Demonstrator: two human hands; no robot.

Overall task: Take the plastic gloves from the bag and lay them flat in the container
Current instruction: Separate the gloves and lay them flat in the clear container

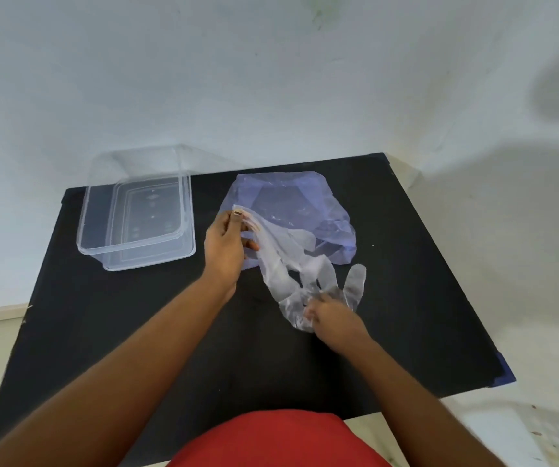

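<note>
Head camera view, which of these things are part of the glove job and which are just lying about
Part of the job:
plastic gloves, held by both hands
purple bag
clear container
left hand
right hand

Just there:
black table
white wall
red garment

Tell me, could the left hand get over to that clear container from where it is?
Probably yes: the left hand sits just right of the open container, bare tabletop between, though it grips the gloves.

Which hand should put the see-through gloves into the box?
Probably the left hand: it pinches the gloves at their cuffs and is nearer the container, which sits left. The right hand is farther.
</note>
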